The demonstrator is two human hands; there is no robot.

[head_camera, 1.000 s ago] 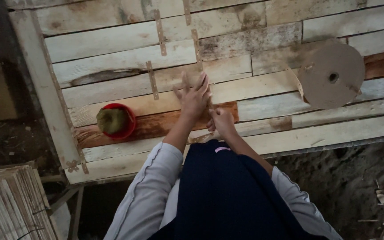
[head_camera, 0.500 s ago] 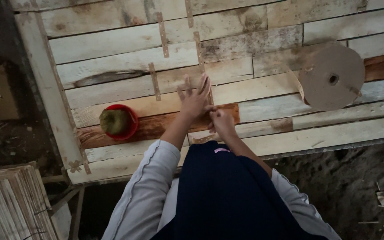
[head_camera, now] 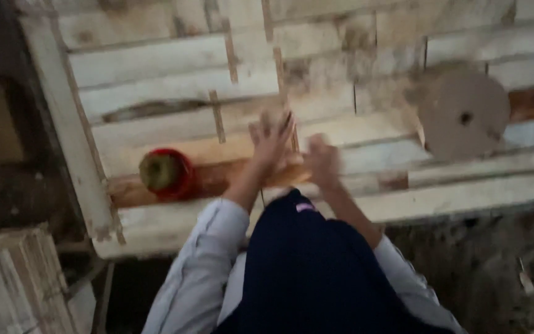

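My left hand lies flat on the plank table with its fingers spread. A thin wooden strip runs right beside its fingertips; blur hides whether they touch. Just to the right, my right hand has its fingers curled in, and motion blur hides whether anything is in it. Both hands rest over a reddish-brown plank. My grey sleeves and a dark blue garment fill the lower middle of the view.
A red bowl of greenish-brown stuff sits left of my hands. A round cardboard disc with a centre hole lies at the right. Two more thin strips lie on the planks. Dirt ground lies below, with a bundle of slats at lower left.
The view has tilted and blurred. My right hand has shifted slightly right, away from my left wrist. My left hand stays flat with fingers spread.
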